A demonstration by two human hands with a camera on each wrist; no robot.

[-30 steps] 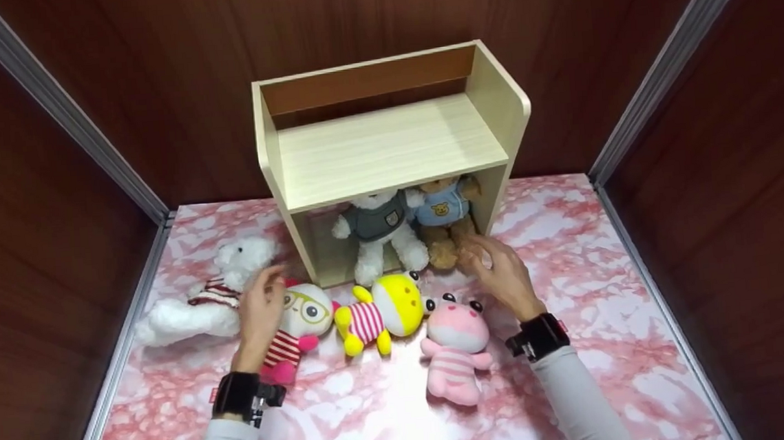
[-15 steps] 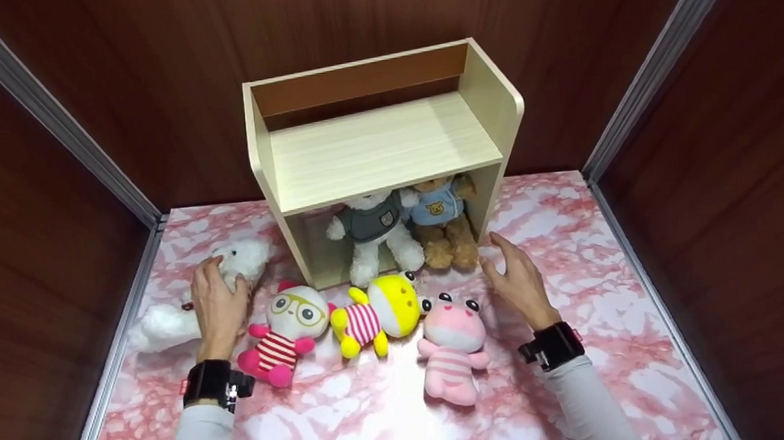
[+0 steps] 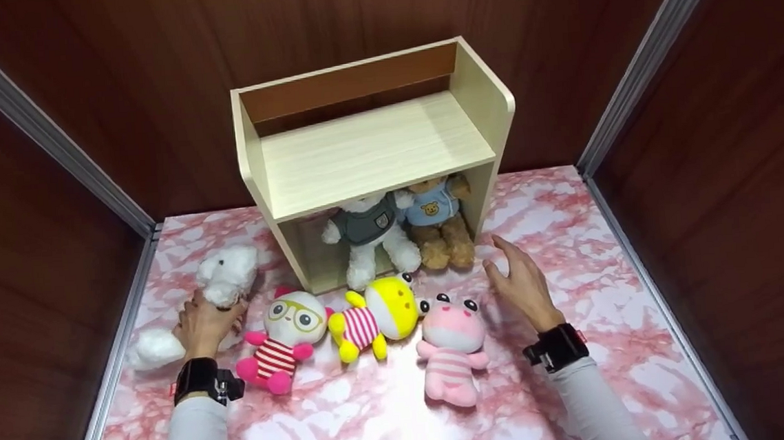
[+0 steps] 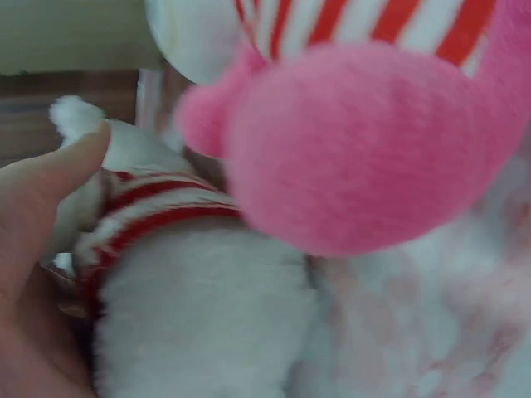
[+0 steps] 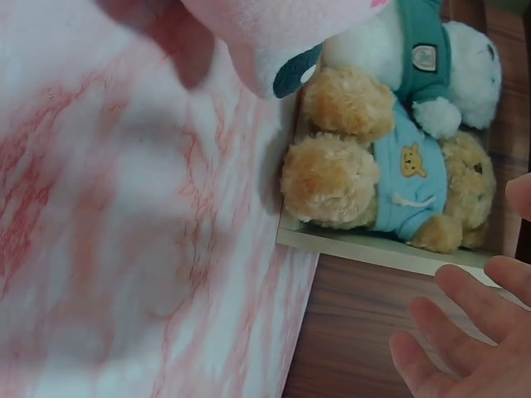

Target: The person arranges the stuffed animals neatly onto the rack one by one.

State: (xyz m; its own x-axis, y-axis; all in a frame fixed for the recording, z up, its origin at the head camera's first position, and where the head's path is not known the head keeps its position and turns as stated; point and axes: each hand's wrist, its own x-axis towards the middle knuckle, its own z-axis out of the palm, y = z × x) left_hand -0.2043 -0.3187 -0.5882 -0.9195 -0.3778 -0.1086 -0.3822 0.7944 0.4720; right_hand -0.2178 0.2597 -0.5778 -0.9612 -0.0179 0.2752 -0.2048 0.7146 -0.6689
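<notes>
At the left of the table my left hand (image 3: 206, 324) grips a white plush dog (image 3: 231, 269) round its middle. In the left wrist view the thumb lies over the plush dog's red-and-white striped sweater (image 4: 170, 199), and the other fingers are partly hidden behind its body. Right of that hand lies a pink panda plush with yellow glasses (image 3: 286, 338). My right hand (image 3: 522, 283) is held with spread, relaxed fingers beside the shelf's right front corner, holding nothing. The pink frog-eyed plush (image 3: 453, 350) lies to its left.
A pale wooden shelf unit (image 3: 377, 155) stands at the back. In its lower compartment sit a white bear in a dark green shirt (image 3: 368, 228) and a brown bear in blue (image 3: 436, 213). A yellow plush (image 3: 375, 318) lies in front. Dark wood panels enclose the table.
My left hand has moved left from above the panda plush to the white plush dog and taken hold of it. The right hand has drawn slightly right, away from the brown bear.
</notes>
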